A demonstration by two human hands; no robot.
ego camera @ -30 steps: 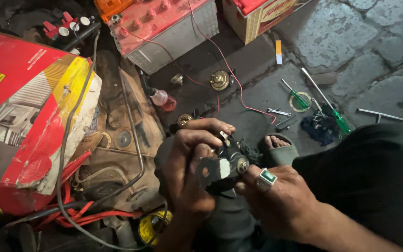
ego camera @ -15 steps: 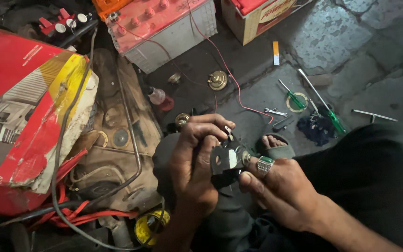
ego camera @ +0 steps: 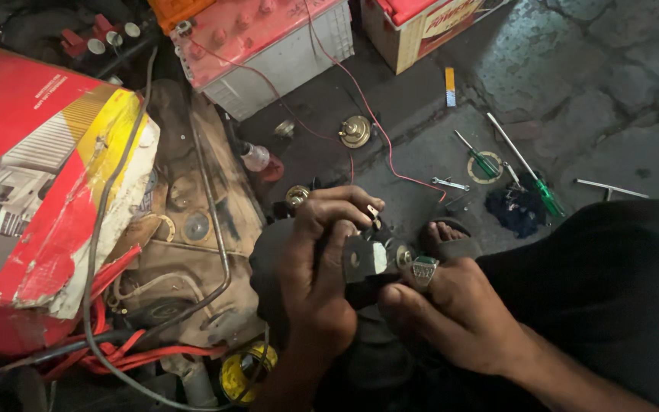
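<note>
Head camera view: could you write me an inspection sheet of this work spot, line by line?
Surface: rough grey stone floor, dirty and dark.
Job's things: small dark metal part held between both hands.
Clutter: two green-handled screwdrivers, small spanner, round brass piece, dark rag, small bottle.
Grippers: left hand grips the part; right hand, wearing a ring, presses on its end.
Cables: thin red wire across the floor; red and grey cables lower left.
Surroundings: red-topped battery, red and yellow carton, sandalled foot.

A small dark metal part [ego camera: 371, 259] with a flat bracket and round brass-coloured fitting sits gripped between both hands, above the floor.
</note>
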